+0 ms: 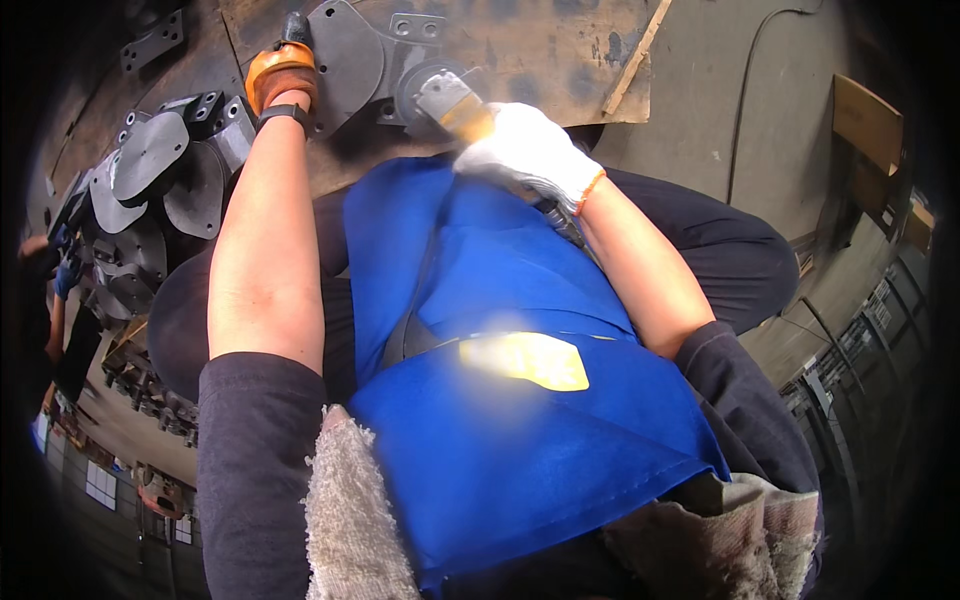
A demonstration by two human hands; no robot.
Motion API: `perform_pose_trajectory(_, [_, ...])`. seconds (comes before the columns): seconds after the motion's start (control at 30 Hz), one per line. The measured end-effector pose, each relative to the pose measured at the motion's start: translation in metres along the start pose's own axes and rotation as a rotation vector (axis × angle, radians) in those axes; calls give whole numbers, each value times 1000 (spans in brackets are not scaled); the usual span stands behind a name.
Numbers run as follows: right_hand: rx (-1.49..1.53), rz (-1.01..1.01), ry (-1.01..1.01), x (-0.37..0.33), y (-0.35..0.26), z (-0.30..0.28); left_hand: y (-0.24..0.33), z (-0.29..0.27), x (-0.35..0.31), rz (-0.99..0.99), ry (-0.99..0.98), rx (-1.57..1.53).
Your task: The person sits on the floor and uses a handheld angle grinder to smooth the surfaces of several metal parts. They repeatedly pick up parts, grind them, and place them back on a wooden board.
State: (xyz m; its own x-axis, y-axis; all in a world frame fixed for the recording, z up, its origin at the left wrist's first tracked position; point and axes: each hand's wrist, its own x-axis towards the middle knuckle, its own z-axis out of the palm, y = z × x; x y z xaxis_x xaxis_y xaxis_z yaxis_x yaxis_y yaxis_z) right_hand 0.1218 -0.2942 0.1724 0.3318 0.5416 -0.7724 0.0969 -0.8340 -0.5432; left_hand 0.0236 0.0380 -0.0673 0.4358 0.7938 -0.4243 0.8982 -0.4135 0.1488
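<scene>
My left hand [283, 78], in an orange glove with a dark fingertip, is closed at the left edge of a dark grey rounded metal plate [345, 62]. The plate lies on the brown work surface; fingers beneath its edge are hidden. To its right is a flat metal bracket with holes [415, 28]. My right hand [530, 150], in a white knit glove with an orange cuff, wraps round an angle grinder [458, 108]. The grinder's head and round disc are over the bracket's near part, blurred; whether the disc touches metal I cannot tell.
Several similar rounded plates with brackets [150, 160] are piled left of my left forearm. A wooden strip [636, 58] lies on the stained work surface [540, 60]. A dark cable [740, 110] runs along the floor at right. Another person's blue-gloved hand [68, 275] shows far left.
</scene>
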Motion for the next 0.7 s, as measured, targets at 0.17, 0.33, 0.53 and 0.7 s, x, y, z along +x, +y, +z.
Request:
perform_pose_trajectory(0.17, [13, -5, 33, 6, 9, -3, -4, 2, 1, 13, 53, -1])
perform_pose_trajectory(0.33, [9, -97, 111, 6, 31, -2, 21, -29, -27, 281, 21, 406])
perform_pose_trajectory(0.53, [-7, 62, -27, -2, 0, -8, 46, -60, -59, 325, 19, 632])
perform_pose_trajectory(0.7, [-2, -67, 55, 4, 29, 3, 47, -64, -62, 344, 7, 639])
